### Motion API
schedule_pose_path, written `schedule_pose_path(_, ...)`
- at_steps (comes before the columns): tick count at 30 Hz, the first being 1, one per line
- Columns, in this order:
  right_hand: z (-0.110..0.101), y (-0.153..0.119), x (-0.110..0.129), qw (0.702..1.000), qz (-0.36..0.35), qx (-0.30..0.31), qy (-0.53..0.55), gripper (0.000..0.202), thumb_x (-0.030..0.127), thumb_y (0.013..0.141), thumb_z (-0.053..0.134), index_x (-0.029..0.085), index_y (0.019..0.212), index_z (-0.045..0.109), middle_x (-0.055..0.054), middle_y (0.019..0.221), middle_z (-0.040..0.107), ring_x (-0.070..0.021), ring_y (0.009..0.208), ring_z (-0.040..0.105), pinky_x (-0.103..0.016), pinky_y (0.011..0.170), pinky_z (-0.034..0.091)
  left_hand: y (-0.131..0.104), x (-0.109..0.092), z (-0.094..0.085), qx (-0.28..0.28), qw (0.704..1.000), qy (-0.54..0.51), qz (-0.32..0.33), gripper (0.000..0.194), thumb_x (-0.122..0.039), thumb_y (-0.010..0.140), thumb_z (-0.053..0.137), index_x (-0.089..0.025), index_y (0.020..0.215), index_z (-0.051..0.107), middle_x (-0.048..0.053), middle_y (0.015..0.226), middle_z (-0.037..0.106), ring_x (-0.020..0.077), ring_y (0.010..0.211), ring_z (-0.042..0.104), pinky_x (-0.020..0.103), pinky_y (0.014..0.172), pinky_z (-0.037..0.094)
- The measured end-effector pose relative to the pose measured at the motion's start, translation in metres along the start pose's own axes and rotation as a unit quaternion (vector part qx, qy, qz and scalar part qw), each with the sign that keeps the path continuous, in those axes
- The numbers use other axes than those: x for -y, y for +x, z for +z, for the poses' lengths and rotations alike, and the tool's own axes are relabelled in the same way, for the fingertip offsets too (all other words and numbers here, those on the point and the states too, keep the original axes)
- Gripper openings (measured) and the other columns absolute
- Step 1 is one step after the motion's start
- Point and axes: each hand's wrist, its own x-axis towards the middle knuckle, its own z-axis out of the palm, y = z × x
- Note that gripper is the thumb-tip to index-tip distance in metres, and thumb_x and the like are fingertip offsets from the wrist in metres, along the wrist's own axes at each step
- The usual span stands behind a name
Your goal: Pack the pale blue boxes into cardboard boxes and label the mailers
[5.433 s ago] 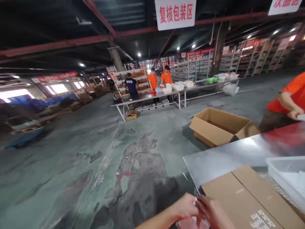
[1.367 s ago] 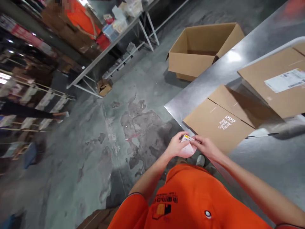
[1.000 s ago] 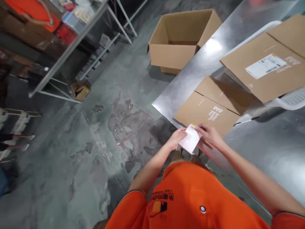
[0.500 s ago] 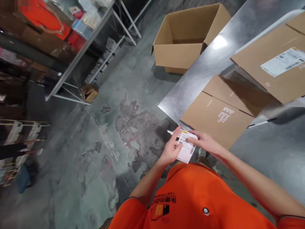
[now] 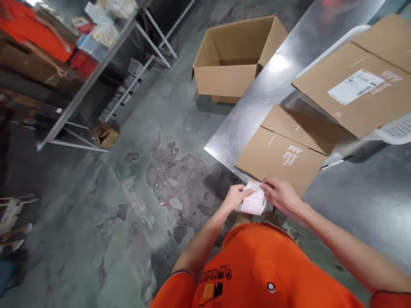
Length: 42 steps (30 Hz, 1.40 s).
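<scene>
Now curled in tighter, the left hand (image 5: 233, 197) joins the right hand (image 5: 283, 195) in a pinching grip, apparently steadying the shipping label (image 5: 254, 205) by the near carton (image 5: 272, 159).

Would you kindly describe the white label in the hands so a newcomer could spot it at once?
Start at the shiny metal table, then the carton nearest the wearer's orange shirt. By that carton's near edge, the left hand and right hand hold the white label. Unlike the shipping label stuck on the other carton, it is hand-held.
</scene>
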Motion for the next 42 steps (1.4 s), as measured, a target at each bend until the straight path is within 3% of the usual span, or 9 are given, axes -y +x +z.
schedule_pose_path(5,-0.054,0.059,-0.061,0.974,0.068,-0.17,-0.135,0.029,0.046,0.088,0.064,0.019,0.097,0.067,-0.015,0.097,0.067,-0.0326,0.093,0.061,-0.049,0.085,0.048,0.038,0.028,0.009,0.044,0.991,-0.066,-0.108,0.044,-0.049,0.061,0.088,-0.014,0.073,0.063,0.0,0.062,0.065,0.0128,0.056,0.057,0.025,0.055,0.041)
schedule_pose_path(8,-0.065,0.078,-0.076,0.944,0.097,-0.209,-0.235,0.056,0.052,0.075,0.082,0.015,0.115,0.068,-0.022,0.107,0.064,-0.0414,0.104,0.058,-0.062,0.091,0.045,0.031,0.05,-0.004,0.046,0.988,-0.064,-0.134,0.045,-0.043,0.054,0.092,-0.012,0.074,0.067,0.004,0.063,0.069,0.0169,0.06,0.062,0.028,0.06,0.047)
schedule_pose_path(14,-0.003,0.084,-0.053,0.928,0.035,-0.221,-0.299,0.066,0.04,0.098,0.053,0.002,0.151,0.042,-0.03,0.147,0.048,-0.0435,0.137,0.042,-0.062,0.111,0.036,-0.016,0.068,-0.056,0.063,0.994,-0.055,-0.065,0.044,-0.051,0.06,0.086,-0.012,0.08,0.08,0.012,0.095,0.079,0.031,0.098,0.07,0.046,0.097,0.052)
schedule_pose_path(18,0.043,0.099,-0.041,0.926,0.044,-0.206,-0.313,0.067,0.044,0.101,0.046,0.002,0.153,0.041,-0.03,0.163,0.026,-0.0474,0.152,0.018,-0.072,0.119,0.011,0.016,0.031,-0.073,0.052,0.993,-0.006,0.107,0.029,-0.042,0.069,0.082,-0.017,0.083,0.083,0.012,0.136,0.07,0.0342,0.149,0.041,0.047,0.127,0.024)
schedule_pose_path(22,0.017,0.064,-0.065,0.937,0.06,-0.221,-0.265,0.063,0.045,0.102,0.042,0.005,0.152,0.045,-0.024,0.161,0.036,-0.04,0.151,0.027,-0.057,0.122,0.024,0.079,-0.004,-0.077,-0.001,0.986,-0.013,0.167,0.027,-0.036,0.076,0.074,-0.016,0.093,0.081,0.012,0.152,0.057,0.0329,0.15,0.041,0.046,0.127,0.024)
schedule_pose_path(25,-0.011,0.004,-0.085,0.889,0.238,-0.315,-0.231,0.063,0.045,0.102,0.041,0.002,0.147,0.048,-0.028,0.15,0.047,-0.04,0.135,0.047,-0.052,0.111,0.04,0.112,-0.015,-0.073,-0.03,0.986,0.043,0.155,0.016,-0.025,0.082,0.068,-0.014,0.088,0.078,0.013,0.161,0.046,0.0314,0.154,0.035,0.046,0.128,0.024)
schedule_pose_path(28,-0.011,-0.039,-0.085,0.87,0.32,-0.302,-0.223,0.051,0.043,0.098,0.047,0.003,0.125,0.065,-0.028,0.134,0.059,-0.0402,0.113,0.059,-0.052,0.098,0.048,0.123,-0.013,-0.062,-0.008,0.978,0.161,0.132,0.007,-0.015,0.081,0.067,-0.015,0.077,0.074,0.015,0.161,0.045,0.031,0.156,0.031,0.048,0.129,0.018)
schedule_pose_path(36,0.015,-0.076,-0.033,0.899,0.262,-0.348,0.045,0.071,0.051,0.089,0.05,0.014,0.149,0.048,-0.016,0.121,0.069,-0.0317,0.104,0.067,-0.043,0.088,0.054,0.041,0.024,-0.07,-0.014,0.977,0.121,0.173,0.024,-0.04,0.078,0.073,-0.017,0.087,0.077,0.015,0.155,0.054,0.0337,0.152,0.038,0.048,0.127,0.024)
schedule_pose_path(42,-0.033,-0.119,0.007,0.867,0.182,-0.374,0.275,0.095,0.068,0.078,0.07,0.015,0.154,0.046,-0.01,0.114,0.074,-0.0267,0.098,0.072,-0.037,0.085,0.06,-0.035,0.034,-0.099,-0.114,0.979,-0.154,0.067,0.057,-0.059,0.061,0.086,-0.015,0.096,0.078,0.012,0.097,0.08,0.0312,0.096,0.074,0.044,0.095,0.056)
